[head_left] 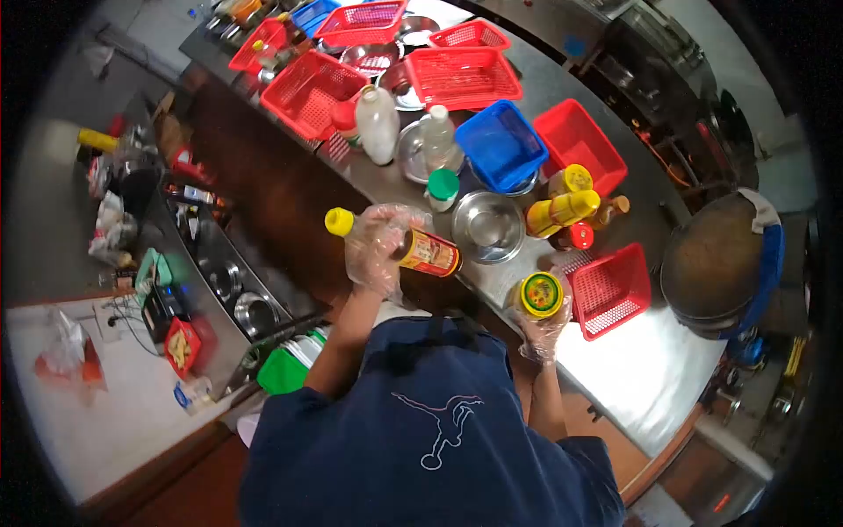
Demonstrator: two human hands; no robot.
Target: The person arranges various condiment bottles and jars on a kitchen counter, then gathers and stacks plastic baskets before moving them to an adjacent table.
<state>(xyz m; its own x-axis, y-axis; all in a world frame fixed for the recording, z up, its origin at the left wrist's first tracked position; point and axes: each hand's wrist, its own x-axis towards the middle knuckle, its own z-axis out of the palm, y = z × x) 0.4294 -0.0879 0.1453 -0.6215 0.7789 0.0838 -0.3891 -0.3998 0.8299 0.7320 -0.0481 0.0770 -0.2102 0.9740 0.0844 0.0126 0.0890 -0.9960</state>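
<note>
Wrapped round a dark sauce bottle [430, 253] with a yellow cap is my left hand [376, 250], in a clear plastic glove. The bottle lies nearly sideways above the floor gap, its cap to the left and its red and yellow label to the right. My right hand [546, 327], gloved too, holds a jar [542, 295] with a yellow and green lid at the counter's near edge. A red basket [612, 292] is just right of that jar. Beyond the two hands, a steel bowl [488, 227] rests on the counter.
On the steel counter [654, 373] stand a blue basket [500, 145], a red basket [580, 147], a white bottle [377, 125], a green-lidded jar [443, 186] and a yellow bottle [562, 212]. A large round pot [716, 263] is at the right. More shelves are at the left.
</note>
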